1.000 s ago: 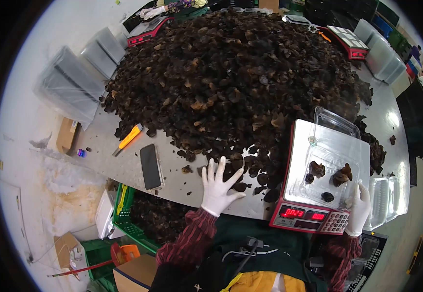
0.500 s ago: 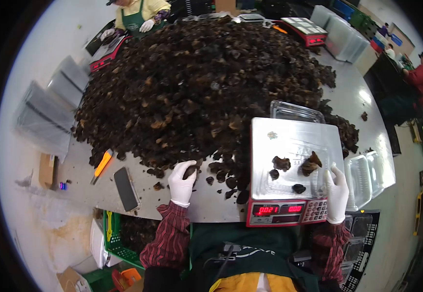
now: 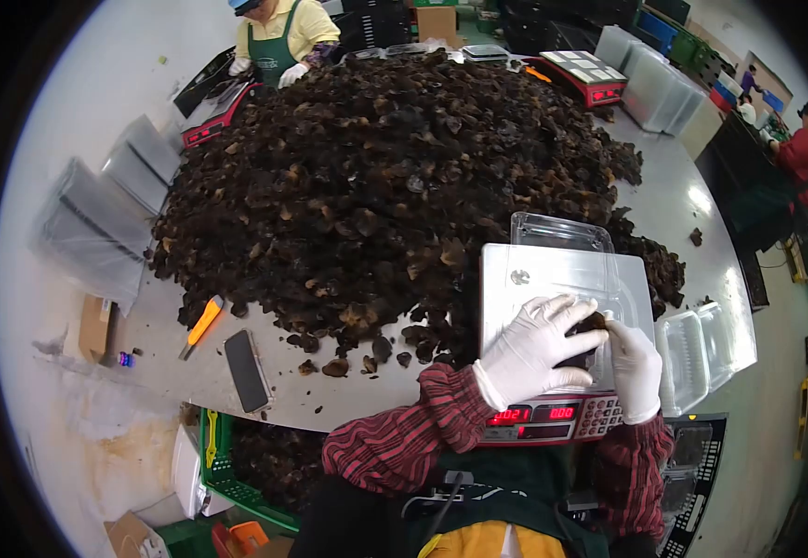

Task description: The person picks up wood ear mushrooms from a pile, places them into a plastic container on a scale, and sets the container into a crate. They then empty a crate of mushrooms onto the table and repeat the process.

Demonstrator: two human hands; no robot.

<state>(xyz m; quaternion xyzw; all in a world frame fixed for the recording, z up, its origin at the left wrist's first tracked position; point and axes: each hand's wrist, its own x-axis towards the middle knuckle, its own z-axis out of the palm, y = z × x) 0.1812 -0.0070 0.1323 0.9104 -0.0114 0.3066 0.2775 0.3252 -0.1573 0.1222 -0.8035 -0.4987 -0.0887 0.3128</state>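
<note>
My left hand [image 3: 542, 353], in a white glove, reaches across the red digital scale [image 3: 502, 288] with its fingers spread. Dark wood ear mushroom pieces [image 3: 594, 324] show between and beyond its fingers, over the clear plastic tray on the scale plate. My right hand [image 3: 636, 367], also gloved, is at the tray's right side with its fingers drawn together. Its fingertips meet the mushroom pieces; what they grip is partly hidden. The red display [image 3: 516, 416] is lit. A large heap of wood ear mushrooms [image 3: 376, 195] lies behind the scale.
An orange utility knife [image 3: 204, 324] and a phone [image 3: 247, 372] lie on the metal table [image 3: 162, 372] at left. Clear containers [image 3: 688, 358] stand right of the scale. A green crate [image 3: 211, 456] sits below. Across the heap, a person [image 3: 278, 42] works beside another scale.
My left hand has moved right, from the front of the heap to over the tray on the scale. My right hand's fingertips have shifted inward toward the mushroom pieces.
</note>
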